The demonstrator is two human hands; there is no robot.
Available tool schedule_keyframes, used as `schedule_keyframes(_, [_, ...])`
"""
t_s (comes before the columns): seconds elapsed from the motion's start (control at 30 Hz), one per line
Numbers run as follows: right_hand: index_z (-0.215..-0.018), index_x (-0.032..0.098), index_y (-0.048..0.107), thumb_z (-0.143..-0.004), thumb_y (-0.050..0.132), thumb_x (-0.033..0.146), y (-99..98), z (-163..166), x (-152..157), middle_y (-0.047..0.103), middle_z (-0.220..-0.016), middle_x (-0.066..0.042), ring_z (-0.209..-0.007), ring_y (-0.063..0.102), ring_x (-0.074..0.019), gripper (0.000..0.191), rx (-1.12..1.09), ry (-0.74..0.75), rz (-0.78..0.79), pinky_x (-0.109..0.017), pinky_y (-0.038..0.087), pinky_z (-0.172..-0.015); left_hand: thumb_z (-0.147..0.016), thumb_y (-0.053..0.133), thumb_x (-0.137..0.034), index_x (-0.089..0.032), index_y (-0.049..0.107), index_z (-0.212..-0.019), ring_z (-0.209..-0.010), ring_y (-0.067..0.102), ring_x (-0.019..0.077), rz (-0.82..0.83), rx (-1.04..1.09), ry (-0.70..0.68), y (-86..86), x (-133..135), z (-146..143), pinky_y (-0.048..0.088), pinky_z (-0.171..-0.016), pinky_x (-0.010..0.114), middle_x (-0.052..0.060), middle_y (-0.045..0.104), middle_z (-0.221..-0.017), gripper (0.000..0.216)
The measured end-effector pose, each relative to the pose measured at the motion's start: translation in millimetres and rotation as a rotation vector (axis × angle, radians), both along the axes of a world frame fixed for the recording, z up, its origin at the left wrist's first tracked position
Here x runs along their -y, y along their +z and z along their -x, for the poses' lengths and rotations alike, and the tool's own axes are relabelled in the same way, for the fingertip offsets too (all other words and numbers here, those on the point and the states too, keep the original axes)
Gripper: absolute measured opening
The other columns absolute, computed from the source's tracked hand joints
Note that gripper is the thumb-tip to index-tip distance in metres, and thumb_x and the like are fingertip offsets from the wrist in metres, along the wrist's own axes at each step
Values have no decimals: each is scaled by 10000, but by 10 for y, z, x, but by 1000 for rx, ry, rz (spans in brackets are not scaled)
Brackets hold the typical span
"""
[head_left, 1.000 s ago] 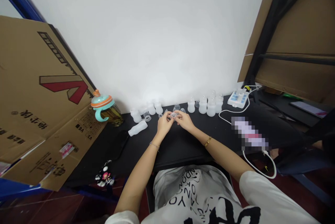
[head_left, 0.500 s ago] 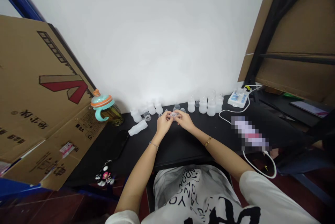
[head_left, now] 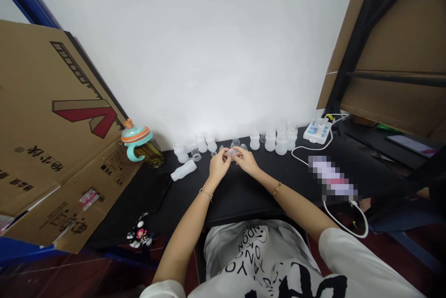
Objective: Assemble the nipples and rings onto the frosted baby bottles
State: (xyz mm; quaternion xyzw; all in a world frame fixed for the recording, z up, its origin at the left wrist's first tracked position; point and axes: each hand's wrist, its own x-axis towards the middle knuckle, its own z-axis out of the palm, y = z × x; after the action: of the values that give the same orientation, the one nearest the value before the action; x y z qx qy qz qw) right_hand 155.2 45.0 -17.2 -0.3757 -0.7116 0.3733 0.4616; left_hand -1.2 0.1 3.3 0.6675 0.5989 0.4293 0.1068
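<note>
My left hand (head_left: 219,166) and my right hand (head_left: 245,160) meet above the black table (head_left: 240,191), fingertips pinched together on a small clear plastic ring-shaped part (head_left: 232,153). Several small white plastic bottles (head_left: 275,140) stand in a group to the right of my hands near the wall. More white bottles (head_left: 201,143) stand to the left, and one white bottle (head_left: 183,170) lies on its side. A few clear small caps (head_left: 196,156) lie near the wall behind my fingers.
A teal and orange sippy cup (head_left: 139,144) stands at the left by a large cardboard box (head_left: 52,135). A white power strip (head_left: 316,130) with a white cable (head_left: 343,223) lies at the right. A black metal rack (head_left: 362,33) rises on the right.
Nothing has moved much; both hands stay together on the small clear part, with only slight finger shifts.
</note>
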Motion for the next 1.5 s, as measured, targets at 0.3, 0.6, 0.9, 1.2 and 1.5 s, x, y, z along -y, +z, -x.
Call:
schedule_keyframes(0.3, [-1190,225,713,-879,638,263,-17,2,-25,755,-914,-13,-628,655,-151,322,43,-37,-27,-273,539,-656,-963,594,-289,-237,712,-1140,-793,721,190,-11,6,-32,11,10,5,492,-729,268,31,794,-964,220])
schedule_keyframes(0.6, [-1135,208,710,-892,636,327,9,10,11,730,-841,-8,-577,630,-141,281,13,-1,-15,-265,507,-606,-969,580,-287,-227,728,-1108,-774,713,193,-14,4,-34,11,8,20,493,-758,275,27,778,-901,212])
schedule_keyframes(0.9, [-1162,213,700,-889,636,296,12,17,16,741,-863,-9,-577,639,-136,293,16,-9,5,-256,527,-602,-971,577,-298,-221,719,-1090,-774,717,191,-12,-12,-25,-10,-13,34,479,-737,273,27,789,-912,200])
schedule_keyframes(1.2, [-1152,215,699,-881,637,285,19,13,18,732,-839,0,-582,627,-138,287,23,-7,-7,-253,513,-599,-970,573,-296,-224,719,-1074,-781,724,198,-10,-18,-14,-12,-20,42,491,-738,275,32,798,-915,193])
schedule_keyframes(1.5, [-1153,212,705,-882,631,281,35,17,31,732,-842,-7,-587,627,-139,289,29,-11,-15,-250,516,-596,-938,606,-306,-224,717,-1026,-707,698,171,-12,47,-14,0,-11,39,492,-716,272,24,792,-897,164])
